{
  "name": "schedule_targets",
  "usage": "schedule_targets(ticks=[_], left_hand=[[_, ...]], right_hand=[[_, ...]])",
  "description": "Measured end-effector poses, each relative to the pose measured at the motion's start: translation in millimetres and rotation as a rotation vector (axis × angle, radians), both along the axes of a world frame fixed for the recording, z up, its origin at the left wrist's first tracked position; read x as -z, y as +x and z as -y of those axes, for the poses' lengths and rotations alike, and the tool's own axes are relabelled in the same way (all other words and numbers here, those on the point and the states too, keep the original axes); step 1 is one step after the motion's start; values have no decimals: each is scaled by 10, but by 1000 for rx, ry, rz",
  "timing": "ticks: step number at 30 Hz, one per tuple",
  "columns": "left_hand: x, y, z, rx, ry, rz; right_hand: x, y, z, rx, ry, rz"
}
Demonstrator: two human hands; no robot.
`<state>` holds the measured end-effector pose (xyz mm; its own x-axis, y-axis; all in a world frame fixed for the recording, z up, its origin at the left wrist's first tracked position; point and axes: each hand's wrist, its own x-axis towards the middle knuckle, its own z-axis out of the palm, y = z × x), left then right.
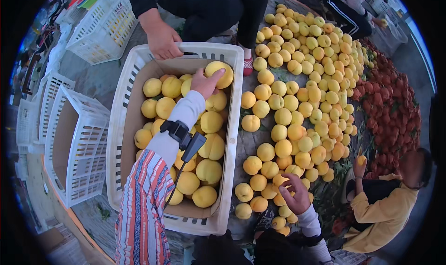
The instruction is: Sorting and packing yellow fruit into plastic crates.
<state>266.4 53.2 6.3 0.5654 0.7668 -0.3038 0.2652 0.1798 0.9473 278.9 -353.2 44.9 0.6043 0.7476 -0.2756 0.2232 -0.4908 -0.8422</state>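
My left hand (205, 82) is inside the white plastic crate (231, 136), its thumb and fingers around a yellow peach (219, 74) at the crate's upper right corner. Cardboard (132, 125) lines the crate, and many yellow peaches (210, 171) lie in it. My right hand (295, 194) is over the pile of peaches (283, 116) on the ground, fingers apart and slightly curled, with peaches just beyond its fingertips. Nothing shows in its palm. A strapped device with a cable is on my left wrist.
Another person's hand (162, 38) grips the crate's far rim. More white crates (87, 150) stand at the left, another (104, 28) at the upper left. Dark red wrappings (392, 108) lie heaped at the right. A person in yellow (379, 209) sits at the lower right, another at the upper right.
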Motion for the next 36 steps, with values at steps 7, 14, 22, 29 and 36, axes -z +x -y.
schedule_targets(ticks=[7,14,22,29,36], left_hand=[[125,121,64,-91,-6,218],[109,117,167,-99,-85,277],[255,67,145,14,-9,296],[229,-86,-45,-26,361,-193],[315,-98,-71,-50,37,158]], right_hand=[[91,29,-145,-87,-32,95],[254,37,-201,-201,-102,201],[472,48,-29,-197,-140,136],[701,40,199,-190,-129,201],[930,52,486,-139,-238,173]])
